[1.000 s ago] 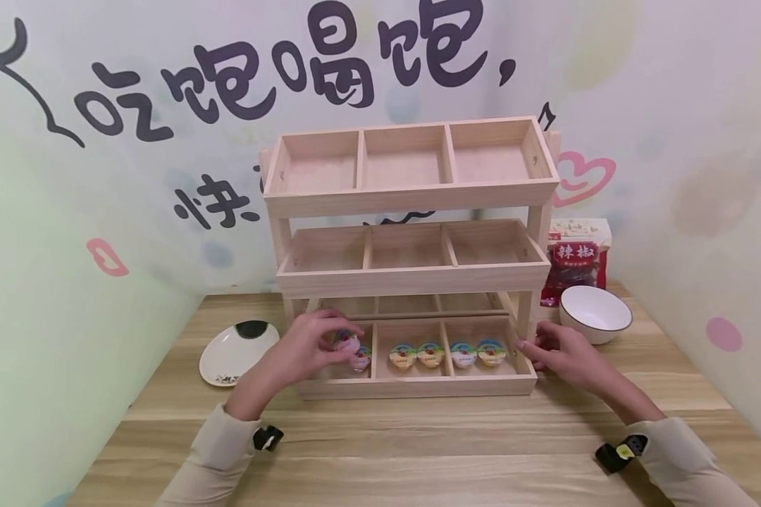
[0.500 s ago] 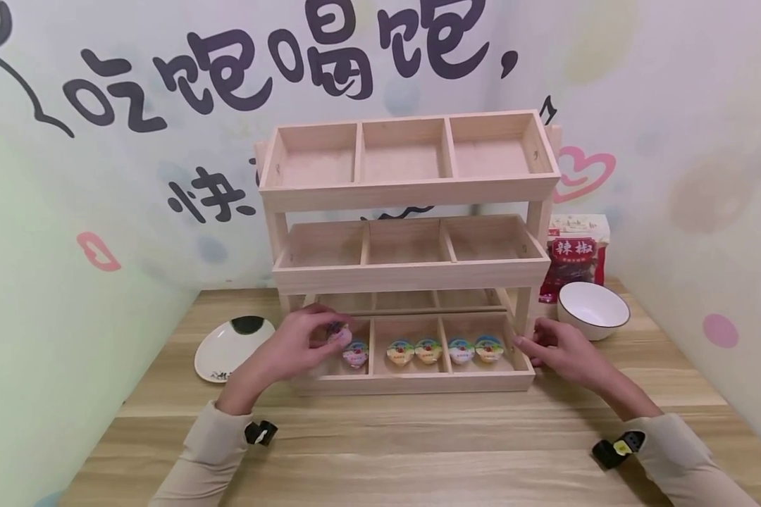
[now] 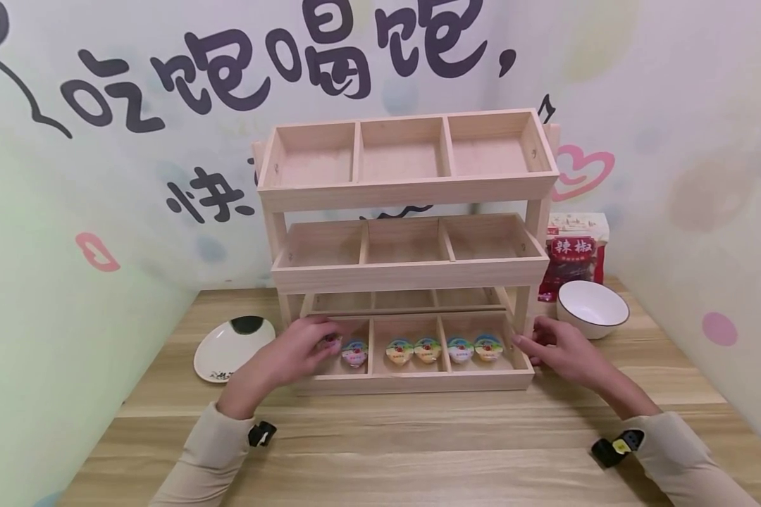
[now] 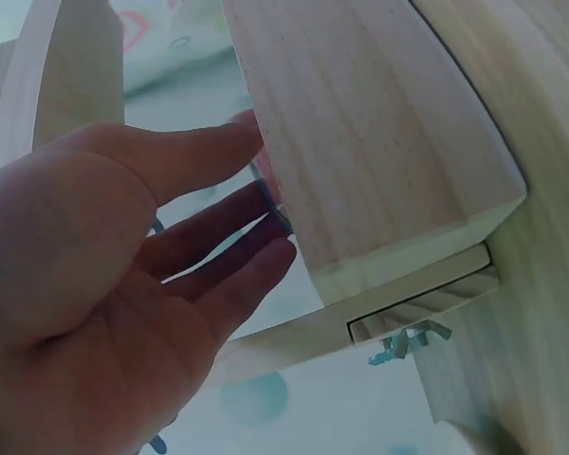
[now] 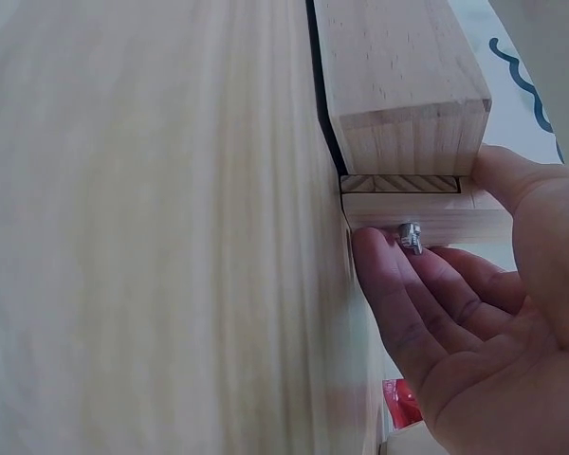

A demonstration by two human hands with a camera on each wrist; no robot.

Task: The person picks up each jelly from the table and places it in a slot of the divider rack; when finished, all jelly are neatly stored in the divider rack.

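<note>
In the bottom tray's left compartment, my left hand [image 3: 297,352] pinches a small pink jelly cup [image 3: 331,343], mostly hidden by the fingers. The tray wall covers the fingertips in the left wrist view. Another pink jelly cup [image 3: 354,353] lies to the right in that compartment. Two yellow jelly cups [image 3: 399,351] lie in the middle one; a pale jelly cup [image 3: 460,349] and a yellow one share the right one. My right hand [image 3: 561,351] grips the right end of the wooden rack [image 3: 412,384], thumb at the rim, fingers on the outer side near a metal bolt [image 5: 411,237].
The rack's middle tray [image 3: 409,274] and top tray [image 3: 409,191] overhang the bottom tray. A white plate [image 3: 228,348] with a black patch lies left. On the right stand a white bowl [image 3: 592,306] and a red bag [image 3: 573,257] against the wall.
My left hand has carried the pink jelly cup leftward and lowered it beside the other pink one. The right hand keeps its hold on the rack. The head view has shifted slightly.
</note>
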